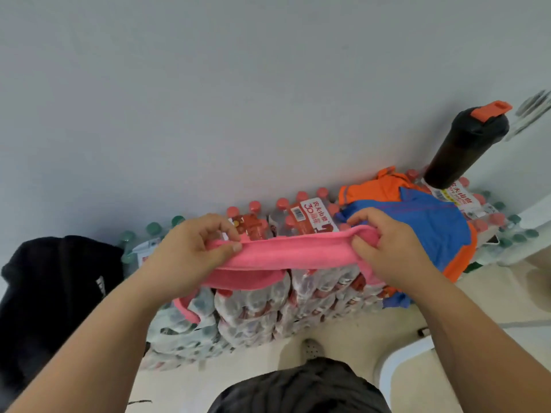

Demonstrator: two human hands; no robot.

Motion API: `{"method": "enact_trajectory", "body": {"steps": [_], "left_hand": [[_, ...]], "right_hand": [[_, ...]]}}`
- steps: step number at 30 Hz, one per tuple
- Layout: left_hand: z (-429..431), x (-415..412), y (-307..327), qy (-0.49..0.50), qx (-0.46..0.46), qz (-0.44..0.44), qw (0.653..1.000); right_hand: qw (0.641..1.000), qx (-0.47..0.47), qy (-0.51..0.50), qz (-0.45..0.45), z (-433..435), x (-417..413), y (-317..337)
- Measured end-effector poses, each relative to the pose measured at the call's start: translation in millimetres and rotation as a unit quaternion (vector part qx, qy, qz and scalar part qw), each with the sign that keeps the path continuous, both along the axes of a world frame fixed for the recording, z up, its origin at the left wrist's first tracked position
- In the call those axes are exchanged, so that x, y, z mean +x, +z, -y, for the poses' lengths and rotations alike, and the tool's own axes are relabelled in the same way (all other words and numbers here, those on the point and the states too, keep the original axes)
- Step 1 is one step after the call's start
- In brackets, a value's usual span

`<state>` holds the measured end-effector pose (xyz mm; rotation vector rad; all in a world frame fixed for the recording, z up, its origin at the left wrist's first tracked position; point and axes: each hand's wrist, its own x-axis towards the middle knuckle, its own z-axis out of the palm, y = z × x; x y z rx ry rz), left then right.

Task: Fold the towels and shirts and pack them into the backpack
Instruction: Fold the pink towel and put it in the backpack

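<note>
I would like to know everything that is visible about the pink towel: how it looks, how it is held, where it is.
The pink towel is plain, soft-looking cloth, perhaps microfibre. It is stretched roughly level between two hands: the left hand pinches its left end, the right hand grips its right end. A lower layer sags beneath, and one edge hangs down at the left, before stacked packs of bottled water.

"农夫山泉" and "30" on the white label of a shrink-wrapped water-bottle pack
</note>
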<state>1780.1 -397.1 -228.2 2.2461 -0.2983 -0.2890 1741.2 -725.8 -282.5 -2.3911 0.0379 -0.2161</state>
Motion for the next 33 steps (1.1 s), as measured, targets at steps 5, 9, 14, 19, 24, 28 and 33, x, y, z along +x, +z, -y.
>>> {"method": "enact_trajectory", "body": {"steps": [5,9,14,19,24,28,33], "left_hand": [[-51.3,-34.2,-4.4,-0.037,0.013,-0.072,0.997],[-79.4,-49.0,-6.5,0.007,-0.044,-0.118,0.992],[-94.1,-50.1,-29.6,0.133,-0.077,-0.059,0.986],[-93.0,-46.7,-63.2,0.193,-0.021,-0.03,0.98],[-91.0,-41.2,-96.3,0.197,-0.017,-0.062,0.978],[-82.7,-29.2,-102.6,0.175,-0.041,-0.1,0.979],[-66.7,12.1,-99.5,0.191,-0.034,-0.087,0.977]], "right_hand": [[0.997,-0.042,0.058,-0.039,-35.5,-24.1,6.2],[0.988,-0.107,0.08,-0.075,-38.0,-39.5,9.3],[0.972,-0.193,0.042,-0.128,-28.8,-42.1,-15.5],[0.988,-0.027,-0.004,-0.154,-28.5,-43.9,-34.6],[0.94,0.217,-0.033,-0.259,-4.1,-32.9,-33.1],[0.907,0.287,-0.017,-0.309,19.9,-8.9,-23.9],[0.921,0.259,-0.002,-0.289,44.5,55.9,-22.7]]}}
